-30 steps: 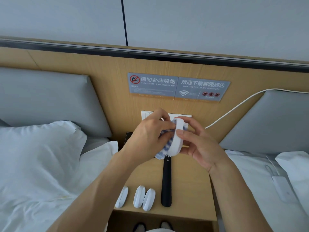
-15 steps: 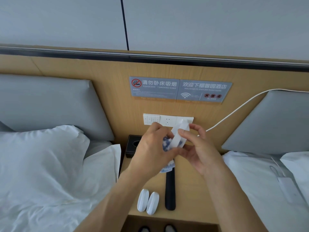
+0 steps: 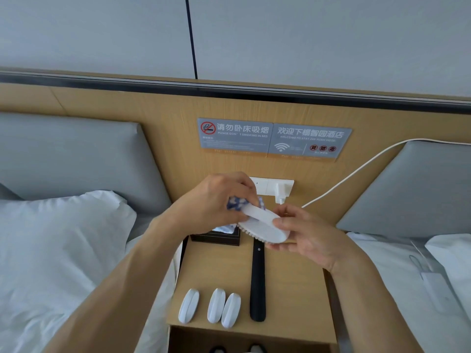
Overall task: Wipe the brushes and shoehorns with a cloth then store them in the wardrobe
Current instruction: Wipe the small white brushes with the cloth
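Hands wipe a white brush (image 3: 265, 226) above the counter (image 3: 288, 289)
Left hand (image 3: 211, 202) fingers clutch the cloth (image 3: 235, 203), right hand (image 3: 308, 233) grips the brush; three brushes (image 3: 216, 305) and a shoehorn (image 3: 257, 284) await; storing remains

Even, soft daylight, fairly bright; no hard glare. Faint shadows under my forearms on the nightstand (image 3: 293, 296). Wide-angle bending curves the headboard (image 3: 158, 108) line at the edges. My hands slightly soft; sign (image 3: 272, 137) small print unreadable.
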Demonstrator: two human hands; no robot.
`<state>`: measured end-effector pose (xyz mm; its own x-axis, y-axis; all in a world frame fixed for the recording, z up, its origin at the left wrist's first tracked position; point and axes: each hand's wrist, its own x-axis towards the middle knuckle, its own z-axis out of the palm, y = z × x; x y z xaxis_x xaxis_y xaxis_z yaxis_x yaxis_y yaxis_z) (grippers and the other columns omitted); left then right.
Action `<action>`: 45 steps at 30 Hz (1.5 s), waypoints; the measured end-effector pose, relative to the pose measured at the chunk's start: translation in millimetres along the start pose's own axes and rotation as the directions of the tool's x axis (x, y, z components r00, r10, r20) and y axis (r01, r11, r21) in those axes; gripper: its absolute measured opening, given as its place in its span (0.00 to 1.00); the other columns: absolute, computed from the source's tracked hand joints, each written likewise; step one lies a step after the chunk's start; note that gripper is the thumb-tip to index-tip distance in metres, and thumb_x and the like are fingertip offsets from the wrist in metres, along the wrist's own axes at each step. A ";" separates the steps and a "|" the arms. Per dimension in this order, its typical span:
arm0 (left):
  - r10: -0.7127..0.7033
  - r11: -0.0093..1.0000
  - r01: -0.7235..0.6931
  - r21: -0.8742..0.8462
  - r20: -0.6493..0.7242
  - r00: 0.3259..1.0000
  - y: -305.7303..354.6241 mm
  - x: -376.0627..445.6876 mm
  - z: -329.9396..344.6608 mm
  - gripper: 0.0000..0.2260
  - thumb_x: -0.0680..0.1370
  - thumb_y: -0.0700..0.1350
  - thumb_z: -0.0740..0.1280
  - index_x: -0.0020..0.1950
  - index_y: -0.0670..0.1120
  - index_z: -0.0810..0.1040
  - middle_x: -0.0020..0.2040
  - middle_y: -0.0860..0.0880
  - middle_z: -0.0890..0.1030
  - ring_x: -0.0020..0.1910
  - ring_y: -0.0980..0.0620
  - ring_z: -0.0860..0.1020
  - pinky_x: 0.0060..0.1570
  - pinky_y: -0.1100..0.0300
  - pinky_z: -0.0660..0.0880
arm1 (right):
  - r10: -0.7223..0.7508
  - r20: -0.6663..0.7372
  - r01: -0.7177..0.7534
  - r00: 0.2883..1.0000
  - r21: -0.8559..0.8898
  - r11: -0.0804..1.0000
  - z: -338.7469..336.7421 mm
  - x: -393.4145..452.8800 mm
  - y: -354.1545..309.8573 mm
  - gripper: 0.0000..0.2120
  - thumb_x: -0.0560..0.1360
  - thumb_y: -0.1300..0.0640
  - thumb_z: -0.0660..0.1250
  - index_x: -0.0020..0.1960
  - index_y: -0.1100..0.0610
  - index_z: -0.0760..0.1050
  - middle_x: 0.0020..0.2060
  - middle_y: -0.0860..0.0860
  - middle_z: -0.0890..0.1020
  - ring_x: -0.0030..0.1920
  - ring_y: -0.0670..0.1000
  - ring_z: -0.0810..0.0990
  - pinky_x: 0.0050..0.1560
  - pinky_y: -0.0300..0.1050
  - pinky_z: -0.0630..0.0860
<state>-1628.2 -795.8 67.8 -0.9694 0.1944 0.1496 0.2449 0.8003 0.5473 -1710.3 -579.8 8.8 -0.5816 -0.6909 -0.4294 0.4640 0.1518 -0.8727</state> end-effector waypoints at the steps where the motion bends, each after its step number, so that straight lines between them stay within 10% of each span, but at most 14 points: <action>1: 0.021 1.000 -0.021 -0.003 -0.010 1.000 0.7 1.0 -1.1 0.13 0.70 0.38 0.75 0.52 0.50 0.85 0.54 0.55 0.78 0.49 0.57 0.77 0.47 0.68 0.72 | 0.001 0.026 -0.001 1.000 -0.019 1.000 -0.9 0.1 0.5 0.29 0.59 0.53 0.80 0.57 0.59 0.76 0.51 0.56 0.83 0.52 0.56 0.85 0.56 0.56 0.81; 8: 0.049 0.993 -0.078 -0.093 -0.275 0.960 13.0 1.9 10.3 0.11 0.69 0.37 0.78 0.50 0.44 0.86 0.51 0.51 0.82 0.46 0.53 0.81 0.47 0.57 0.78 | -0.105 0.229 0.088 0.968 0.084 0.993 11.2 0.4 15.4 0.30 0.66 0.59 0.77 0.65 0.41 0.78 0.57 0.54 0.84 0.59 0.53 0.82 0.56 0.47 0.80; 16: -0.175 0.982 0.180 -0.047 -0.571 0.802 42.6 -6.6 51.6 0.11 0.73 0.37 0.74 0.55 0.42 0.85 0.54 0.49 0.85 0.49 0.46 0.80 0.49 0.57 0.77 | -0.213 0.086 0.187 0.973 0.245 0.951 18.5 -1.6 18.0 0.33 0.66 0.61 0.78 0.70 0.49 0.75 0.61 0.62 0.82 0.60 0.61 0.83 0.53 0.56 0.81; 32: 0.160 0.986 -0.161 -0.035 -0.047 0.986 28.4 -12.1 30.0 0.14 0.75 0.30 0.67 0.50 0.47 0.86 0.55 0.55 0.83 0.52 0.48 0.75 0.54 0.54 0.73 | -0.242 0.004 0.241 0.970 0.074 0.968 -4.9 -13.3 8.6 0.30 0.70 0.51 0.76 0.71 0.42 0.74 0.63 0.53 0.81 0.61 0.59 0.82 0.52 0.58 0.82; 39: 0.052 0.996 -0.028 0.083 -0.307 0.950 35.4 -1.2 31.4 0.09 0.79 0.34 0.64 0.51 0.40 0.84 0.52 0.44 0.76 0.47 0.44 0.75 0.42 0.47 0.75 | -0.237 0.040 0.231 0.971 0.109 0.967 2.0 -9.4 4.6 0.29 0.70 0.52 0.74 0.71 0.46 0.74 0.61 0.56 0.82 0.59 0.57 0.83 0.47 0.56 0.82; 45: 0.051 0.998 -0.059 -0.024 -0.259 0.965 41.2 -2.5 41.6 0.08 0.78 0.31 0.64 0.50 0.38 0.83 0.50 0.43 0.75 0.44 0.46 0.75 0.44 0.52 0.73 | -0.261 -0.081 0.268 0.962 0.095 0.959 0.0 -6.1 0.2 0.25 0.71 0.52 0.72 0.69 0.47 0.75 0.54 0.58 0.84 0.53 0.59 0.84 0.52 0.64 0.82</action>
<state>-1616.2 -739.7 55.7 -0.9191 0.0817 0.3854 0.3022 0.7738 0.5567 -1706.7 -575.6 11.3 -0.7348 -0.6468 -0.2042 0.3525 -0.1070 -0.9297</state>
